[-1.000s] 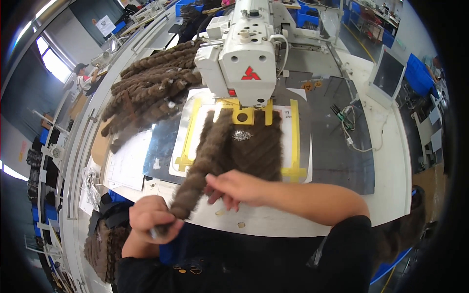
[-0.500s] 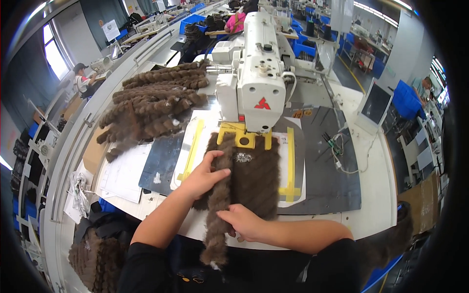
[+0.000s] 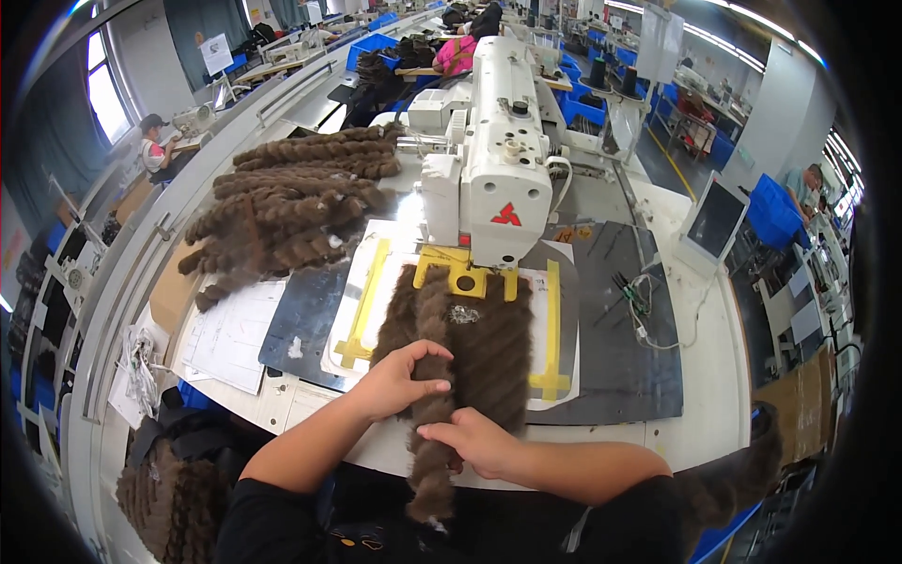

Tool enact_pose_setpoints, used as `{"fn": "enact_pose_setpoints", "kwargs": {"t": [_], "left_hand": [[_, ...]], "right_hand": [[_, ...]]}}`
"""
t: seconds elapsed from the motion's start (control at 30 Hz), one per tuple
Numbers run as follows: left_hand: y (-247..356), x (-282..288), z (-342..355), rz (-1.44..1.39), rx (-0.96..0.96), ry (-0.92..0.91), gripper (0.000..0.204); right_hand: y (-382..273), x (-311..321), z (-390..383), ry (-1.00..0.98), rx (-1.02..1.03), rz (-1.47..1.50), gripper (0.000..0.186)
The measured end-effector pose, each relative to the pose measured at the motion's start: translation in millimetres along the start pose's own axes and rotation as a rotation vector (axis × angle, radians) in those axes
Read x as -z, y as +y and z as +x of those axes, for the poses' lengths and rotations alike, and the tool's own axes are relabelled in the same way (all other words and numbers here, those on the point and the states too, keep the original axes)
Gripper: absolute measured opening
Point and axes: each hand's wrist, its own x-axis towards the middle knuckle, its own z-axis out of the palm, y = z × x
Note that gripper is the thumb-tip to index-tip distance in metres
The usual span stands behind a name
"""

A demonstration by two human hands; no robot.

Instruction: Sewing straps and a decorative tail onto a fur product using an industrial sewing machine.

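Observation:
A long brown fur strip (image 3: 435, 315) runs from under the yellow clamp plate (image 3: 467, 280) of a white sewing machine (image 3: 508, 160) toward me, its near end hanging past the table edge. It lies over a wider brown fur panel (image 3: 493, 362). My left hand (image 3: 396, 378) is curled round the strip's middle, thumb on top. Lower down, my right hand (image 3: 473, 439) pinches the strip near the table's front edge; some of its fingers are hidden beneath the fur. A small pale glittery patch (image 3: 463, 315) shows on the panel beside the strip.
Several more fur strips (image 3: 291, 202) are heaped left of the machine. White paper sheets (image 3: 233, 329) lie below them. On the right are a dark screen (image 3: 714, 221) and a looped cable (image 3: 648, 310). Seated people work at tables farther off.
My left hand has slid down the strip toward me, closer to my right hand. The view has shifted slightly. Both hands still hold the strip.

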Motion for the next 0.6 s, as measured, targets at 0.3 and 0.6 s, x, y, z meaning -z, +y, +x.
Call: {"fn": "enact_pose_setpoints", "kwargs": {"t": [0.3,0.6], "left_hand": [[0.6,-11.8,-28.6,-0.234,-0.129,-0.134,0.065],[-10.2,-35.1,-38.0,-0.199,-0.202,-0.187,0.068]], "right_hand": [[19.6,8.7,-11.8,-0.047,0.006,-0.114,0.027],[29.1,24.4,-37.4,-0.134,-0.005,-0.436,0.049]]}}
